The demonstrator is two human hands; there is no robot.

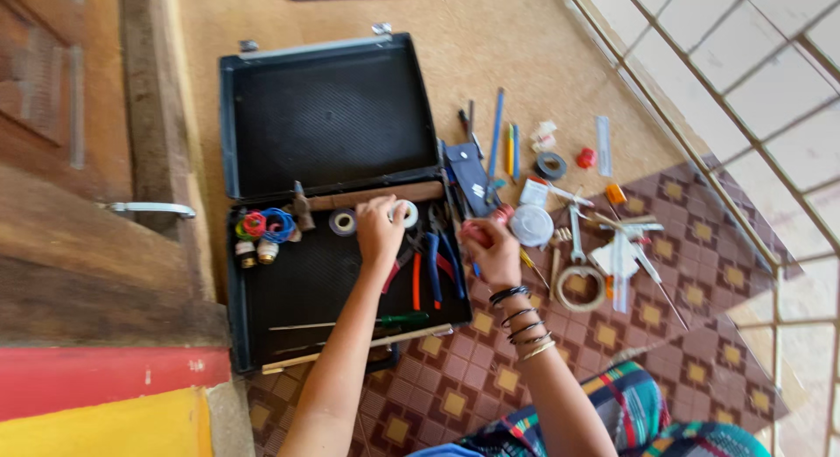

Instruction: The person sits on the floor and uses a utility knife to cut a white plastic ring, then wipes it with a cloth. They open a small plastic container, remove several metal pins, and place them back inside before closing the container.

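**Toolbox sorting on the floor, hands mid-job**

An open black toolcase [262,159] is laid flat on the patterned floor, lid tipped back. The left hand [378,232] is stretched into the case, and a white roll of tape [408,214] is pinched between its fingertips at the upper edge of the tray, just beside a grey tape roll [342,221]. The right hand [492,247] is curled around a small reddish object [500,214] right at the case's right edge; what exactly it is can't be told, too much of it is covered. Dark and metal bangles [518,321] are worn on that wrist.

Inside the tray, coils of red and blue wire [269,224] are tucked in the upper left corner, pliers with red and blue handles [433,273] are lying below the left hand, and a green-handled screwdriver [398,319] is set near the bottom.

Off to the right, a scatter of bits is spread on the floor: a round clear lid [532,225], a black tape roll [550,165], a coil of pale cord [580,288].
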